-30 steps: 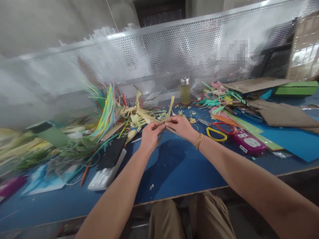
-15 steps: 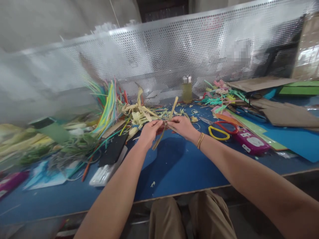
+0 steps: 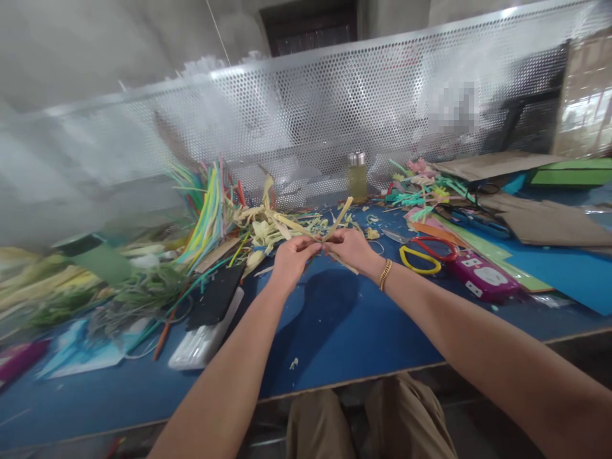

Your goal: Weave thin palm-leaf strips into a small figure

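Pale straw-coloured strips (image 3: 342,214), flat and narrow, cross between my two hands above the blue table (image 3: 329,344). My left hand (image 3: 295,256) pinches them from the left, thumb and forefinger pressed together. From the right, my right hand (image 3: 350,248) grips the same strips, its fingertips almost touching those of the left. One strip end points up and right; another sticks out below the right hand. Where the strips cross is mostly hidden by the fingers. Behind the hands lies a loose heap of pale strips and curled pieces (image 3: 265,236).
Right of my hands lie scissors (image 3: 421,257) with red and yellow handles and a purple box-like object (image 3: 485,275). A jar (image 3: 357,177) stands before the perforated metal panel (image 3: 315,121). At left are a black phone-like slab (image 3: 216,296) and bundled coloured stems (image 3: 210,207).
The strip pointing up has tilted further right. The end that hung below my left hand no longer shows; one now sticks out below the right hand. The view has shifted slightly.
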A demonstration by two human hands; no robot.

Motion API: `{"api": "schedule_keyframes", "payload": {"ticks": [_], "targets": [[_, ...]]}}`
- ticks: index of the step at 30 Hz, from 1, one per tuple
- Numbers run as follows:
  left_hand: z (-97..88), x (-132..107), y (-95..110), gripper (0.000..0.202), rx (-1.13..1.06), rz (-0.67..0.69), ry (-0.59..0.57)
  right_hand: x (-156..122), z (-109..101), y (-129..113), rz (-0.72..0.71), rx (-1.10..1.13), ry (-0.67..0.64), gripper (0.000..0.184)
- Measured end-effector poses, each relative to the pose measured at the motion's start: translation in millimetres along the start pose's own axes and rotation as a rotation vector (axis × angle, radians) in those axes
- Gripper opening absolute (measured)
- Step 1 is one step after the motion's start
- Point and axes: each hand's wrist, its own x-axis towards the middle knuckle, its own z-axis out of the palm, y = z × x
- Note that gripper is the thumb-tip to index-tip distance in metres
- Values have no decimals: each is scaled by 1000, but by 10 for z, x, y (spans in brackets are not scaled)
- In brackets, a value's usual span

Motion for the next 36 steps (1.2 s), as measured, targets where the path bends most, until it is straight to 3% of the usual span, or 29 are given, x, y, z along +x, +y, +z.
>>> {"api": "schedule_keyframes", "payload": {"ticks": [7,12,20,27,31,36], "targets": [[14,-7,-4,21,-32,-46,77,-31,48,27,15,9,-88,1],[8,-6,16,20,20,43,157,-75,116,-18,27,-46,-21,10],[-43,-8,39,27,-49,-39,23,-77,17,-109,39,-64,-50,5],[-23,-10,45,24,-101,-74,-23,2,-98,-76,-156,-327,101,23],[-7,-30,36,24,-118,-131,-59,23,-81,-40,-159,-280,187,34],[20,-36,-17,26,-187,-154,-98,0,-25,-28,-130,-157,132,31]]}}
